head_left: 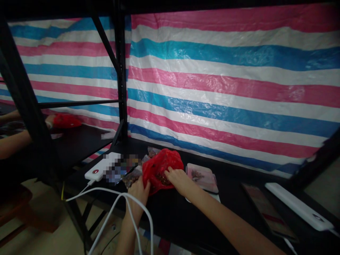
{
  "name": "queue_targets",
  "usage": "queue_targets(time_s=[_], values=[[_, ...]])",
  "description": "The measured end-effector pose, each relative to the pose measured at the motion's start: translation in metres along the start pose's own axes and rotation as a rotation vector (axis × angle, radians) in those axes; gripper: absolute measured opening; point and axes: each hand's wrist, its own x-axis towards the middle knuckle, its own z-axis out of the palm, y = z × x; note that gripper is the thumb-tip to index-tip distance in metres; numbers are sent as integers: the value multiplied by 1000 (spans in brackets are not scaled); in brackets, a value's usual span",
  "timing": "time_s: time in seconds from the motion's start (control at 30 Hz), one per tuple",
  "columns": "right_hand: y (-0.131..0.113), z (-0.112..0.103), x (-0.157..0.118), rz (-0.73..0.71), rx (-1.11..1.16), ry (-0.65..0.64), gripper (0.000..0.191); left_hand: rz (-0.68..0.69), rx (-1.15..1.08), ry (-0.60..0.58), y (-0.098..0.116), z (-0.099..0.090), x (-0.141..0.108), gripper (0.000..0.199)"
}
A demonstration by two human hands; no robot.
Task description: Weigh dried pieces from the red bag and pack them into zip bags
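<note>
A red plastic bag (170, 159) stands open on the black table, with small brown pieces (163, 179) inside it. My left hand (139, 191) is closed on the bag's near left edge. At the bag's opening, on the right side, is my right hand (177, 179); its fingertips reach in by the brown pieces, and what they pinch, if anything, is hidden. Clear bags of brown pieces (132, 177) lie left of the red bag. Just right of my right hand sits a small scale (203, 177) with a pinkish tray and some pieces on it.
A white power bank (102, 166) lies left, its white cable (106, 189) looping over my left forearm. A phone (268, 210) and another white power bank (299, 205) lie right. Black frame posts (120, 71) stand behind. Another person's arm (16, 143) and red bag (66, 120) are far left.
</note>
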Motion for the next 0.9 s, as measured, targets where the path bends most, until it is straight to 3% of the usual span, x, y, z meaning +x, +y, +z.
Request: queue_targets(time_s=[0.1, 0.2, 0.47, 0.7, 0.9], values=[[-4, -4, -3, 38, 30, -38, 32, 35, -83, -27, 4, 2, 0, 28], [-7, -13, -8, 97, 36, -78, 33, -20, -213, -49, 6, 4, 0, 23], [-15, -28, -15, 167, 95, -207, 23, -39, -460, 14, -6, 11, 5, 8], [-17, -12, -9, 240, 215, -101, 23, -33, -597, -9, -8, 18, 12, 7], [-14, 3, -7, 310, 354, 24, 25, 1, -621, 9, 0, 11, 16, 9]])
